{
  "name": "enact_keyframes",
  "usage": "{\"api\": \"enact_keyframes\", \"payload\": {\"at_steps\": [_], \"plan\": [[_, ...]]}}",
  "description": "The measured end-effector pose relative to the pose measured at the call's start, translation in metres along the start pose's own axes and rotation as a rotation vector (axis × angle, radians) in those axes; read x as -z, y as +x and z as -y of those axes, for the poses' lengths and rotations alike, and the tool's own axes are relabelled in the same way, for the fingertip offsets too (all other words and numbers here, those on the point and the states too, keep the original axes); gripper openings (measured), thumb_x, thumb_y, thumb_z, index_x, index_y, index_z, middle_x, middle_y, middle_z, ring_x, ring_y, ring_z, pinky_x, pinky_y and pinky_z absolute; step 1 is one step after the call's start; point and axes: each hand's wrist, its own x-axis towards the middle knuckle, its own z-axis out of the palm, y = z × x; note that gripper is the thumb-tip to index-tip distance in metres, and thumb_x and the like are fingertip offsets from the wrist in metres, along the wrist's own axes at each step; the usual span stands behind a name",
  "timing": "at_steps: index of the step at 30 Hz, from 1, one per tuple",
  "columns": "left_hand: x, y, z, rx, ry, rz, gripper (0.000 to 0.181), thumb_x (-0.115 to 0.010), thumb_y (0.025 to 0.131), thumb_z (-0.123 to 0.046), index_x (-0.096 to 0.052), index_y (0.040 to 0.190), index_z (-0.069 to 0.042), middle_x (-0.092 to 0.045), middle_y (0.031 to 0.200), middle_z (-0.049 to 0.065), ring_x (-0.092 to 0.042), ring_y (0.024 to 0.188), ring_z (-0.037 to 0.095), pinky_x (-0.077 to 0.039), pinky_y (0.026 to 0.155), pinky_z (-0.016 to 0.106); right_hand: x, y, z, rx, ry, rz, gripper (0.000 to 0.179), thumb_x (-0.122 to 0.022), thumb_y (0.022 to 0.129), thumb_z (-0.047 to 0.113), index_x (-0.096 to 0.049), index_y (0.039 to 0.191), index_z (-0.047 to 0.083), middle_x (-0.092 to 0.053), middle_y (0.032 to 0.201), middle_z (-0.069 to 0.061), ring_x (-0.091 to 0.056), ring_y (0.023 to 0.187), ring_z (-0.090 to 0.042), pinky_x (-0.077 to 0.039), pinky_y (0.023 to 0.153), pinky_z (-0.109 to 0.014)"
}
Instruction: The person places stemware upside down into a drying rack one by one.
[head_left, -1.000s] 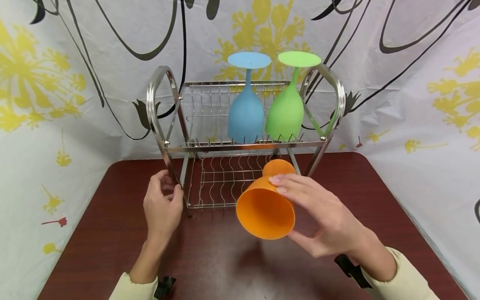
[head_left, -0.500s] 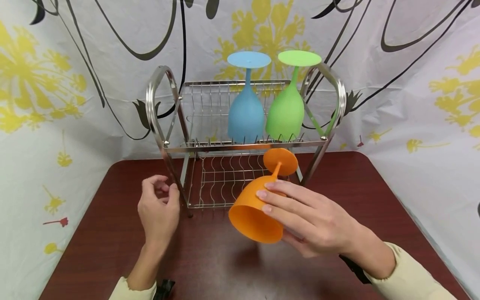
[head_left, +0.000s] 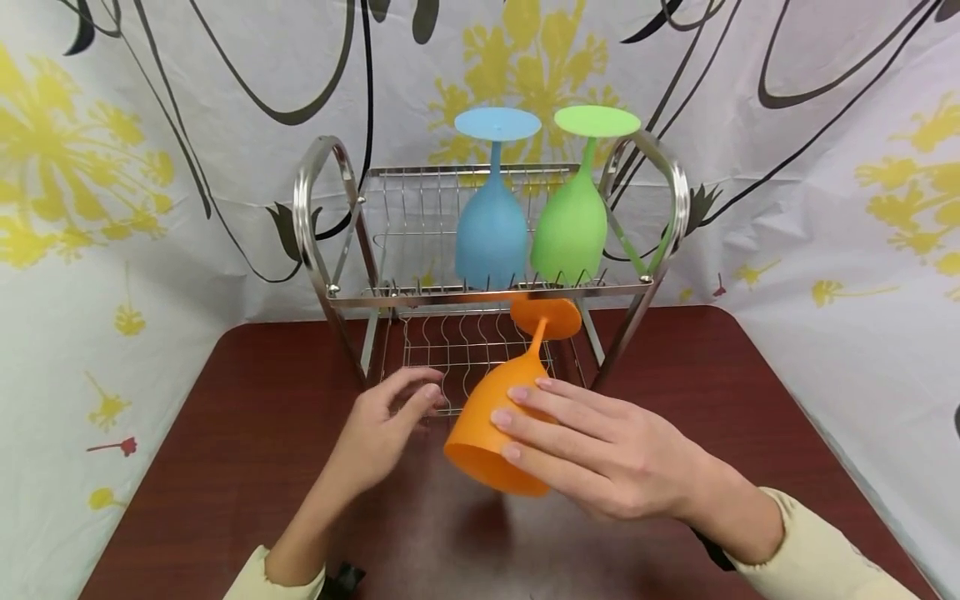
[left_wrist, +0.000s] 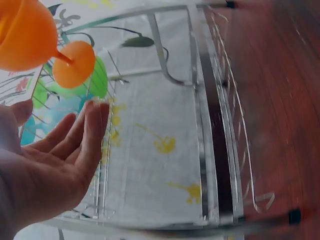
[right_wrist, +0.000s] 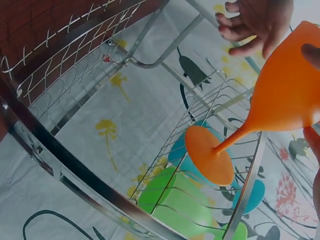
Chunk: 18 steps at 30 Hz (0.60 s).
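My right hand (head_left: 615, 454) grips an orange wine goblet (head_left: 498, 421) by its bowl, fingers spread along the side. The goblet is tilted, its mouth facing down toward me and its round foot up near the rack's upper tier. My left hand (head_left: 390, 425) is in the air just left of the bowl, fingers loosely bent and holding nothing. In the left wrist view the left palm (left_wrist: 55, 185) faces the orange goblet (left_wrist: 75, 65) with a gap between. A blue goblet (head_left: 491, 229) and a green goblet (head_left: 572, 221) stand upside down on the upper tier.
A two-tier metal dish rack (head_left: 487, 293) stands at the back of the dark red table (head_left: 225, 483). Its lower wire tier (head_left: 427, 342) lies behind my hands. A white patterned cloth (head_left: 787, 208) hangs behind and at both sides.
My left hand has left the rack's left post and moved right toward the orange goblet. The goblet has shifted slightly left and turned its mouth further down, with its foot raised.
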Motion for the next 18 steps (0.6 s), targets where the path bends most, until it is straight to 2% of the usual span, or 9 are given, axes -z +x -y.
{"api": "enact_keyframes", "payload": {"at_steps": [2,5,9,13,18], "plan": [[-0.003,0.002,-0.003,0.026,-0.08,0.072,0.03,-0.051,0.102,-0.028,-0.061,0.123,-0.01,-0.069,0.101,0.015,-0.069,0.087,0.022,-0.061,0.073,0.035,0.0,0.0,0.002,0.007,-0.011,0.027,0.029,-0.048,0.099,0.005,-0.061,0.123,-0.004,-0.066,0.118,-0.019,-0.066,0.105,-0.033,-0.056,0.088,-0.045],[-0.005,0.005,-0.006,0.017,-0.16,0.169,0.034,-0.046,0.104,-0.027,-0.059,0.128,-0.006,-0.067,0.105,0.018,-0.068,0.091,0.026,-0.061,0.075,0.04,-0.001,0.0,0.006,0.027,-0.028,0.056,0.029,-0.048,0.1,0.006,-0.061,0.125,-0.003,-0.066,0.121,-0.017,-0.065,0.107,-0.032,-0.056,0.09,-0.044],[-0.005,0.006,-0.011,0.012,-0.222,0.277,0.039,-0.044,0.104,-0.025,-0.055,0.133,-0.002,-0.065,0.116,0.019,-0.067,0.097,0.025,-0.061,0.077,0.037,-0.004,-0.002,0.011,0.053,-0.045,0.077,0.03,-0.047,0.101,0.009,-0.06,0.126,-0.001,-0.065,0.122,-0.016,-0.064,0.109,-0.031,-0.055,0.092,-0.043],[-0.006,0.006,-0.012,0.012,-0.258,0.355,0.041,-0.043,0.104,-0.024,-0.051,0.137,0.0,-0.06,0.127,0.02,-0.065,0.104,0.027,-0.06,0.079,0.036,-0.008,-0.005,0.014,0.061,-0.05,0.088,0.031,-0.047,0.102,0.011,-0.06,0.128,0.0,-0.065,0.124,-0.015,-0.063,0.112,-0.03,-0.054,0.094,-0.043],[-0.008,0.004,-0.012,0.031,-0.321,0.412,0.044,-0.045,0.104,-0.024,-0.047,0.14,0.002,-0.056,0.132,0.023,-0.064,0.107,0.026,-0.06,0.081,0.039,-0.013,-0.009,0.017,0.063,-0.034,0.082,0.031,-0.048,0.101,0.011,-0.06,0.128,0.001,-0.065,0.125,-0.014,-0.063,0.114,-0.03,-0.054,0.094,-0.043]]}}
